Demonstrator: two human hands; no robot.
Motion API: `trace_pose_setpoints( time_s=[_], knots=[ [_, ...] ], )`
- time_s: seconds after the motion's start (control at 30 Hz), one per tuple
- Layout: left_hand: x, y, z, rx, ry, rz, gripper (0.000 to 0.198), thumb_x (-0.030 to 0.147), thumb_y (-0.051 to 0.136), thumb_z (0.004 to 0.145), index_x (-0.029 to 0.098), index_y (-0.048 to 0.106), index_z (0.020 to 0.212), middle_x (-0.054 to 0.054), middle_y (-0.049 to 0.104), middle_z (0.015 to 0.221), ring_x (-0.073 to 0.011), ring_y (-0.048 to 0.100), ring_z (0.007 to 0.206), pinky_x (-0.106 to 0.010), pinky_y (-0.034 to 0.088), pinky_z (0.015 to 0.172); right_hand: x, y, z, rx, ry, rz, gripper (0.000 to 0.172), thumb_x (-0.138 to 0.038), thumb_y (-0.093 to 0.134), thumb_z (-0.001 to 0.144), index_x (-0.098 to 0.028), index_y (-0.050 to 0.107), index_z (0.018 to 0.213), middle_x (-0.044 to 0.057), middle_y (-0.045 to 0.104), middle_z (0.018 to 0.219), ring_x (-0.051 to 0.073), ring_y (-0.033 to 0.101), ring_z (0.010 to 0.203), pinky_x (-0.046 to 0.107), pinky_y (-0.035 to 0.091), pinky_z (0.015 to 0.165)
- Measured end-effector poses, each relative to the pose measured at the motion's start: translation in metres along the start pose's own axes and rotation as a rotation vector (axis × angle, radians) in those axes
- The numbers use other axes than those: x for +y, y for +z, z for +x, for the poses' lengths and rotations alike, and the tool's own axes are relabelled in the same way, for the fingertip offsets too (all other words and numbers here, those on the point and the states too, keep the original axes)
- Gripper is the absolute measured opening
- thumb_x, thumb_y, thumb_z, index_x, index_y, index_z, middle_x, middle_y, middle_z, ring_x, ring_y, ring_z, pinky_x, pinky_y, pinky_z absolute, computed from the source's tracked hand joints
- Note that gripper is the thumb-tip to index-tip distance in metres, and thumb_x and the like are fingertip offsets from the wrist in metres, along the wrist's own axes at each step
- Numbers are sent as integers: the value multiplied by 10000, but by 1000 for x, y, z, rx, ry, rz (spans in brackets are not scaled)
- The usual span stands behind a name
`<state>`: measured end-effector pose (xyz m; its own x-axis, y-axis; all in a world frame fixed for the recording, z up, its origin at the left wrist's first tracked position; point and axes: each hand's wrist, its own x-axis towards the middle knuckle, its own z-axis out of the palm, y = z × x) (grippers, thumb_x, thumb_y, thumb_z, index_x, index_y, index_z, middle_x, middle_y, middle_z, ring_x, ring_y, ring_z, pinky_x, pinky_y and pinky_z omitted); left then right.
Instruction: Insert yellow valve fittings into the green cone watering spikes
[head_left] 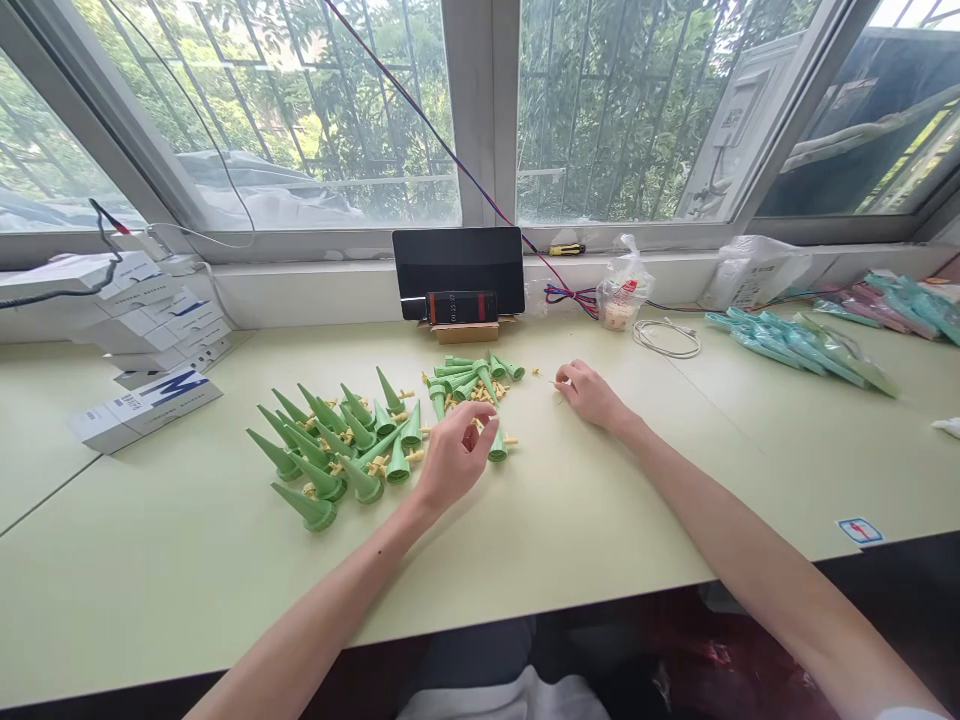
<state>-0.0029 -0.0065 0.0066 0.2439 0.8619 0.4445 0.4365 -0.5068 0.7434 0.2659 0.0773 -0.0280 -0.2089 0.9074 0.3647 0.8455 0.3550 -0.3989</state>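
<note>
My left hand (456,452) hovers over the table with its fingers curled and thumb close to the fingertips. Whatever may be between them is hidden or too small to name. Just beside it stands a green hollow cone (497,446) with a yellow peg sticking out of its side. To its left is a group of several green cones (322,478), many with yellow pegs fitted. Behind it lie more green cones (454,378) and a heap of small yellow pieces (491,394). My right hand (589,395) pinches something thin and tiny near the tabletop.
One yellow piece (535,371) lies apart between the hands. A phone (461,307) leans on a dark tablet (459,262) at the back. White boxes (146,408) are stacked left. A coiled white cable (666,339), a plastic bag (624,290) and teal packets (795,348) are right.
</note>
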Motion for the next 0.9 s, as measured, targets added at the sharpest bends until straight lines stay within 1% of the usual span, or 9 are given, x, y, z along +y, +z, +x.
trace_pose_setpoints(
  time_s=[0.1, 0.2, 0.3, 0.37, 0.47, 0.53, 0.6, 0.73, 0.9],
  knots=[
    [0, 0, -1, -14, 26, 2, 170, 348, 529, 934, 197, 606, 926, -27, 631, 930, -74, 440, 531, -231, 419, 532, -12, -3, -2, 69, -27, 46, 116, -214, 462, 961, -181, 573, 943, 92, 621, 965, 196, 580, 810, 309, 443, 762],
    [1, 1, -1, -17, 46, 14, 169, 342, 519, 939, 197, 603, 912, -27, 627, 927, -76, 444, 539, -233, 421, 542, -32, -5, -7, 118, -101, 152, 139, -269, 442, 979, -190, 555, 962, 81, 634, 915, 188, 572, 760, 298, 441, 710],
    [1, 2, -1, -14, 52, 24, 163, 329, 513, 942, 198, 605, 910, -26, 631, 935, -75, 446, 542, -233, 419, 544, -57, -6, -16, 147, -156, 305, 160, -322, 460, 979, -197, 560, 964, 84, 642, 935, 180, 586, 772, 286, 455, 679],
    [1, 2, 0, -9, 50, 27, 163, 326, 509, 944, 197, 604, 918, -26, 630, 932, -75, 446, 540, -232, 415, 539, -74, -5, -23, 144, -161, 442, 165, -351, 501, 965, -202, 572, 948, 71, 644, 937, 169, 595, 775, 278, 468, 667],
    [0, 2, 0, -7, 53, 27, 161, 327, 509, 946, 196, 601, 931, -24, 627, 927, -76, 445, 540, -230, 410, 532, -91, -3, -33, 104, -61, 702, 213, -412, 561, 932, -201, 592, 940, 46, 635, 865, 155, 597, 730, 277, 487, 642],
    [-1, 3, 0, -13, 57, 35, 155, 324, 512, 947, 198, 602, 938, -21, 626, 933, -75, 444, 543, -229, 410, 536, -96, 1, -37, 54, 17, 857, 271, -465, 603, 895, -196, 597, 920, 28, 619, 798, 134, 562, 624, 264, 465, 552],
    [-2, 3, 0, -21, 62, 47, 148, 321, 518, 947, 199, 601, 943, -17, 623, 941, -72, 446, 548, -230, 414, 547, -99, 5, -38, -1, 60, 974, 304, -491, 626, 872, -191, 607, 917, 13, 610, 766, 110, 525, 550, 258, 440, 505],
    [-3, 2, 0, -33, 67, 61, 142, 321, 522, 950, 200, 597, 953, -13, 618, 952, -68, 453, 551, -232, 419, 565, -100, 7, -38, -92, 76, 1097, 312, -490, 653, 855, -180, 635, 891, 2, 608, 757, 86, 501, 510, 255, 424, 497],
    [-2, 2, 0, -54, 97, 64, 139, 299, 515, 959, 193, 590, 907, -2, 615, 908, -63, 433, 539, -228, 414, 573, -101, 3, -38, -152, 64, 1189, 276, -443, 646, 876, -169, 670, 894, 2, 611, 753, 79, 501, 510, 256, 424, 522]
  ],
)
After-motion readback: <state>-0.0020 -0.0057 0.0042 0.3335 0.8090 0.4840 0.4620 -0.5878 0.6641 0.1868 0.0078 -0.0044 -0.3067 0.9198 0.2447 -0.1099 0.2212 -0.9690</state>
